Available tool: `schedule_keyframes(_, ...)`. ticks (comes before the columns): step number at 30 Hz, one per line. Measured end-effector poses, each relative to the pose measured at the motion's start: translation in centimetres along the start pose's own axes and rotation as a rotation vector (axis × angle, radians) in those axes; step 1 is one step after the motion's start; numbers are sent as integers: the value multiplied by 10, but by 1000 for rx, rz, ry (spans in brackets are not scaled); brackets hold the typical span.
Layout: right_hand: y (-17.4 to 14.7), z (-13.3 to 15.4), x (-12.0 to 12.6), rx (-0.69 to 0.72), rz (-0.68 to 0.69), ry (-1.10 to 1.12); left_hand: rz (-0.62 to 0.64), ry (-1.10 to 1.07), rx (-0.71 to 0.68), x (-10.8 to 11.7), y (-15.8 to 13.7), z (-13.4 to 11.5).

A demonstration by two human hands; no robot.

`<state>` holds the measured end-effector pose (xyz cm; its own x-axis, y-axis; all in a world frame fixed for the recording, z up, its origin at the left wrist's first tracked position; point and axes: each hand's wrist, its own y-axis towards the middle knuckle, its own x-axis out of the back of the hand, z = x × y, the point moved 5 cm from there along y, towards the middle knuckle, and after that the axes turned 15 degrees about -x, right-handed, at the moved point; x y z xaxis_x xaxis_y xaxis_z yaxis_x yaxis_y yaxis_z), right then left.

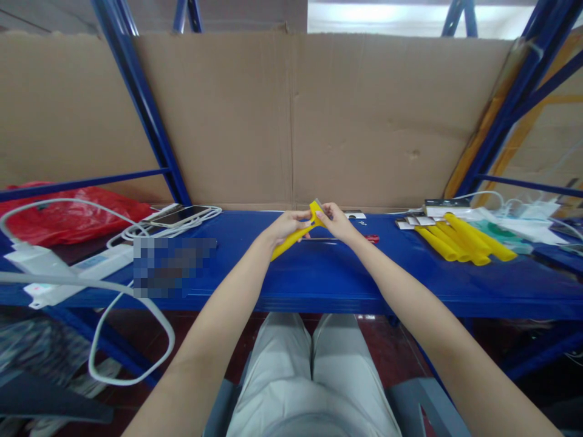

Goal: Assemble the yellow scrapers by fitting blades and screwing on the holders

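Over the middle of the blue table, both hands hold a yellow scraper (291,241). Its handle slants down to the left, and a greyish blade edge shows at its top. My left hand (290,226) is closed around the upper handle. The fingers of my right hand (336,220) pinch the scraper's head on its right side. Just beyond and below the hands lies a screwdriver (372,238) with a red handle, its shaft pointing left and partly hidden. A few tiny metal pieces, probably screws (362,223), rest beside a small white and black piece (355,215).
Several yellow handles (464,243) lie at the right, beside small flat pieces (412,222) and clear plastic bags. At the left are a phone (178,215), white cables, a power strip (86,273) and a red bag (82,212). A cardboard wall (291,121) stands behind.
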<state>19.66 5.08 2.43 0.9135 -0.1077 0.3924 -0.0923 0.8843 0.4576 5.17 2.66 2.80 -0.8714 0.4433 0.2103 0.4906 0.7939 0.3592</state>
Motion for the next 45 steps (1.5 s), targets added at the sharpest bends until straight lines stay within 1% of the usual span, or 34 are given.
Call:
schedule_keyframes(4,-2,-1,1,14,-17,-90,17,-26,3,0,1,2)
schedule_keyframes(8,-3,-3,2,10,-17,-159,3,-25,23,0,0,1)
schedule_keyframes(12,-4,-5,10,-29,-63,-315,-55,13,58,3,-2,-1)
schedule_keyframes(17,-5,-5,27,-80,-89,-518,-136,128,125,10,-4,2)
schedule_keyframes(19,-5,-8,35,-140,-44,-617,-176,172,154,14,-4,4)
schedule_keyframes(20,-6,-10,39,-195,3,-674,-195,189,166,16,-4,5)
schedule_keyframes(24,-14,-23,60,-463,299,-833,-251,236,210,24,-5,9)
schedule_keyframes(25,-16,-25,66,-501,352,-848,-262,250,222,26,-6,10)
schedule_keyframes(27,-19,-28,77,-534,395,-864,-281,273,244,30,-7,11)
schedule_keyframes(30,-21,-33,86,-542,424,-885,-300,278,269,33,-8,12)
schedule_keyframes(32,-21,-37,89,-544,418,-879,-316,269,278,34,-9,11)
schedule_keyframes(36,-18,-40,89,-502,406,-828,-345,257,273,35,-11,10)
schedule_keyframes(40,-15,-40,89,-499,424,-827,-327,251,266,35,-11,10)
schedule_keyframes(42,-15,-39,88,-474,427,-852,-325,259,263,36,-11,11)
schedule_keyframes(45,-19,-37,86,-399,450,-866,-323,269,260,36,-10,12)
